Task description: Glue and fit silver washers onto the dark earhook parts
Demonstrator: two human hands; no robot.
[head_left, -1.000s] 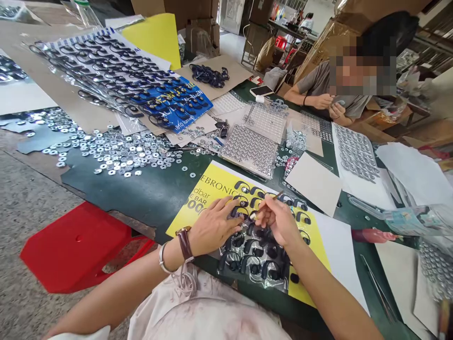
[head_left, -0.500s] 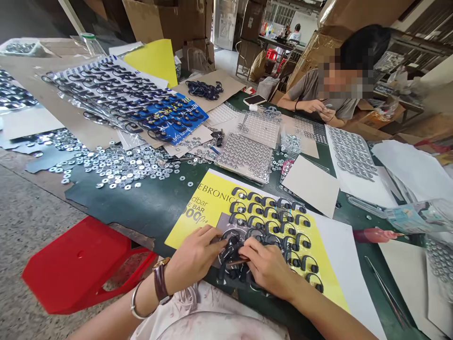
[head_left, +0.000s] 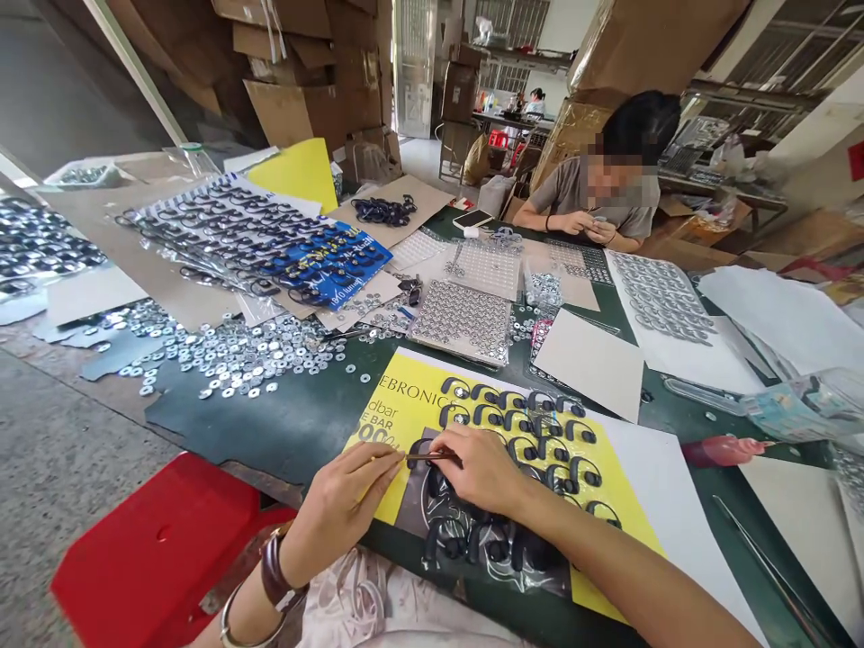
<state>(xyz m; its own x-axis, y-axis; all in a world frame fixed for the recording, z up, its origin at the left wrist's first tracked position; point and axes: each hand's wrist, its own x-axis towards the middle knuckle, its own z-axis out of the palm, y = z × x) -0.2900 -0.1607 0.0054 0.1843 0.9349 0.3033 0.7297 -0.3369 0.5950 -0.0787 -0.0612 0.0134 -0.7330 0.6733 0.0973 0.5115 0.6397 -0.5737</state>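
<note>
Over the lower left of a yellow printed sheet [head_left: 625, 540], both my hands come close together. My right hand [head_left: 482, 468] grips a thin pair of brownish tweezers [head_left: 438, 456], its tip pointing left. The fingers of my left hand [head_left: 347, 490] are pinched at that tip; whatever they hold is too small to make out. Beneath the hands lie rows of black ear-hook pieces [head_left: 584, 472] on clear plastic film. The nearest row of ear hooks [head_left: 496, 544] rests over a dark card by the table's front edge, partly covered by my right hand and forearm.
Loose metal washers [head_left: 249, 355] are scattered at the left. Behind the sheet stands a tray of small metal rings [head_left: 463, 319]. Metal tweezers [head_left: 769, 553] and a bottle of red liquid [head_left: 722, 450] lie to the right. A red stool [head_left: 155, 549] is below left. A co-worker [head_left: 594, 193] sits opposite.
My left hand has moved left and down, off the ear hooks, to the tweezers' tip. My right hand has shifted up and left with the tweezers. The view has tilted up slightly.
</note>
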